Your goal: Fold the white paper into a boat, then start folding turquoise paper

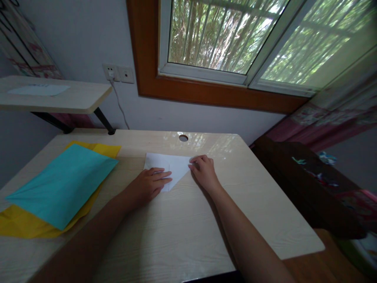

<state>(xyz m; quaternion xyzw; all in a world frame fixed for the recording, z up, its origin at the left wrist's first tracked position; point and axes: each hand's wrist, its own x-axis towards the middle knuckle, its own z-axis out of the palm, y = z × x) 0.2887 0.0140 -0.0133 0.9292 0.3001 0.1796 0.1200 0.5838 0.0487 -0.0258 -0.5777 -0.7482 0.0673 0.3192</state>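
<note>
A white sheet of paper (172, 165), folded into a triangle-like shape, lies flat near the middle of the light wooden desk (182, 228). My left hand (149, 182) rests flat on the sheet's lower left part, fingers stretched to the right. My right hand (204, 171) presses its fingertips on the sheet's right corner, along the slanted fold edge. Neither hand lifts the paper.
A turquoise sheet (63, 182) lies on yellow sheets (20, 226) at the desk's left. A cable hole (183, 138) sits near the far edge. A raised shelf (55, 96) stands at back left, wall sockets (118, 73) and a window (235, 39) behind. A dark chair (309, 184) stands to the right.
</note>
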